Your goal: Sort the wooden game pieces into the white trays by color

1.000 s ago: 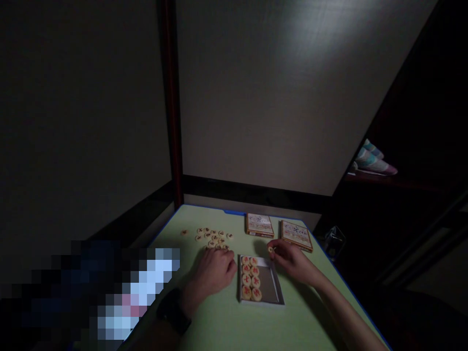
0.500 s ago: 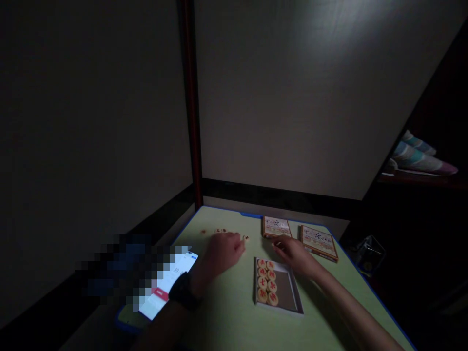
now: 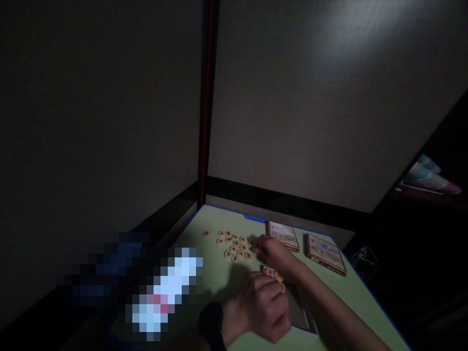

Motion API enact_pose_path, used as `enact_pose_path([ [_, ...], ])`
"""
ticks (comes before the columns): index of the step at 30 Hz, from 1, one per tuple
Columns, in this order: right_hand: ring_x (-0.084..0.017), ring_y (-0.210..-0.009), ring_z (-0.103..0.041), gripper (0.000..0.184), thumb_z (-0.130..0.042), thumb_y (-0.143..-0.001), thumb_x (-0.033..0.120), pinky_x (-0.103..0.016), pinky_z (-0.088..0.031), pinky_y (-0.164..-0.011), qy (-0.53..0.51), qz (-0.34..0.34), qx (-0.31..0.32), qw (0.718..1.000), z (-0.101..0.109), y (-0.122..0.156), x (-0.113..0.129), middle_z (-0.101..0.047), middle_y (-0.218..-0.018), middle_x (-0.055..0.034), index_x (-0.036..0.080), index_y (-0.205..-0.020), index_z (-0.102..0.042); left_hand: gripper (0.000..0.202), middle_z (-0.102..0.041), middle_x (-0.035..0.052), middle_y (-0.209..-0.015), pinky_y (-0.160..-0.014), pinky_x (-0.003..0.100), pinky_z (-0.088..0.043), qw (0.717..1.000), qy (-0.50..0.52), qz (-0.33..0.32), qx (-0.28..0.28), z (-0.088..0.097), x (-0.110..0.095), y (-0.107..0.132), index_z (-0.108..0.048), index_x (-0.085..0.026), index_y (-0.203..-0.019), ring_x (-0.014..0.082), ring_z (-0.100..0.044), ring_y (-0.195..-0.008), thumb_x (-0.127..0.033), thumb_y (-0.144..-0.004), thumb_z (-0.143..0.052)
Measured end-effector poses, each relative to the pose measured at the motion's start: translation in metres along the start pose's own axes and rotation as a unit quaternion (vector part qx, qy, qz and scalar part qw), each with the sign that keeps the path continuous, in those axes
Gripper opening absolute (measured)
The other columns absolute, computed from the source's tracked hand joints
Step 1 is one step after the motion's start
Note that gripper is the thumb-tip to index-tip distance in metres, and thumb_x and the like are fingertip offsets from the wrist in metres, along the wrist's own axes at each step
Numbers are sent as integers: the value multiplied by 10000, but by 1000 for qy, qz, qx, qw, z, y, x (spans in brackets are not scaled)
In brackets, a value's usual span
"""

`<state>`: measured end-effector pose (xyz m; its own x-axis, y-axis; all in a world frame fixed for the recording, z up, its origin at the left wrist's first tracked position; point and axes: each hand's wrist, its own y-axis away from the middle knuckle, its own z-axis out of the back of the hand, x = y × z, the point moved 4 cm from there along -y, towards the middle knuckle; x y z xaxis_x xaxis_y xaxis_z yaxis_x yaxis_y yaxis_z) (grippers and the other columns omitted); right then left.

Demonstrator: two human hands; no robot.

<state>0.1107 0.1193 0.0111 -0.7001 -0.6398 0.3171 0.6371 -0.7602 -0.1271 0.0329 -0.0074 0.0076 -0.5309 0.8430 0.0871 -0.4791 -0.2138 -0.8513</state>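
Observation:
My left hand (image 3: 266, 304), a dark watch on its wrist, hangs over the left side of a shallow box (image 3: 309, 312) with fingers curled closed. Whatever it holds is hidden. Beneath it, a few round Chinese chess pieces (image 3: 269, 272) with red characters show in the box; the others are covered. Further back, my right hand (image 3: 272, 251) reaches leftward, its fingertips pinched on a Chinese chess piece (image 3: 251, 243). Just left of those fingers, several wooden pieces with dark characters (image 3: 236, 243) lie loosely grouped on the pale green table (image 3: 215, 273).
Two flat printed boxes, one nearer the middle (image 3: 283, 235) and one at right (image 3: 326, 253), lie at the table's back. A phone (image 3: 168, 292), blurred out, lies at left. Walls stand behind and to the left; a dark bin-like object (image 3: 363, 263) is beyond the right edge.
My left hand has moved right and nearer, from the loose pieces to above the box, uncovering the group. My right hand has shifted left toward that group. The view has tilted slightly.

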Motion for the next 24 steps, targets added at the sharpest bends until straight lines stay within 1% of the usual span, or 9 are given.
enact_pose_path([
  [2,-195,-873,-631,139,-615,-839,137,-267,-451,-787,1,10,2,1000,3,0,9,-693,-957,-91,156,-944,-704,94,-484,-12,-518,-484,282,-398,999,11,-14,-28,3,-3,-1,-495,-199,-562,128,-458,-475,-197,-654,-516],
  [4,-202,-875,-621,122,-662,-795,136,-268,-445,-776,18,32,28,999,2,-1,20,-689,-922,-83,163,-908,-699,98,-446,-21,-492,-466,275,-375,998,20,-35,-53,5,-7,-1,-492,-197,-552,120,-434,-455,-201,-642,-530],
  [7,-210,-899,-610,147,-657,-760,91,-268,-430,-774,51,52,54,996,-4,-4,33,-689,-897,-78,169,-880,-687,146,-419,-23,-472,-444,270,-348,995,23,-62,-68,3,-12,0,-489,-193,-536,113,-413,-439,-235,-658,-558],
  [10,-201,-880,-607,172,-602,-753,41,-263,-417,-764,69,59,65,994,-8,-7,36,-686,-865,-67,171,-843,-669,185,-444,-7,-474,-429,276,-336,997,16,-72,-32,-5,-14,1,-508,-190,-540,120,-421,-434,-274,-689,-579],
  [13,-181,-821,-602,199,-559,-781,39,-253,-413,-733,57,60,65,994,-3,-9,35,-679,-862,-57,174,-888,-658,212,-402,-8,-437,-405,283,-322,997,10,-76,1,-9,-16,1,-523,-194,-530,122,-402,-406,-288,-708,-588],
  [15,-176,-801,-600,213,-547,-815,65,-253,-420,-722,35,46,56,997,5,-11,35,-675,-906,-67,168,-970,-651,242,-389,-17,-438,-410,283,-349,997,7,-73,8,-6,-17,0,-526,-197,-529,121,-416,-414,-295,-736,-604],
  [17,-180,-828,-606,244,-538,-827,68,-259,-435,-746,13,40,47,998,12,-13,36,-668,-965,-83,160,-1024,-649,262,-425,-23,-477,-446,283,-405,997,2,-66,32,-1,-18,-1,-535,-200,-548,124,-464,-457,-310,-766,-629],
  [20,-187,-892,-616,261,-530,-812,34,-269,-451,-817,-13,63,56,996,12,-19,43,-655,-1018,-95,158,-991,-674,255,-457,-30,-519,-475,279,-434,995,-3,-67,75,3,-20,-3,-565,-199,-579,127,-507,-500,-329,-784,-643],
  [24,-189,-893,-626,243,-557,-784,20,-269,-466,-827,-19,91,82,992,2,-25,51,-656,-1007,-100,157,-926,-698,260,-457,-28,-515,-468,282,-416,995,-3,-68,69,4,-20,-4,-568,-193,-573,129,-502,-498,-331,-777,-651],
])
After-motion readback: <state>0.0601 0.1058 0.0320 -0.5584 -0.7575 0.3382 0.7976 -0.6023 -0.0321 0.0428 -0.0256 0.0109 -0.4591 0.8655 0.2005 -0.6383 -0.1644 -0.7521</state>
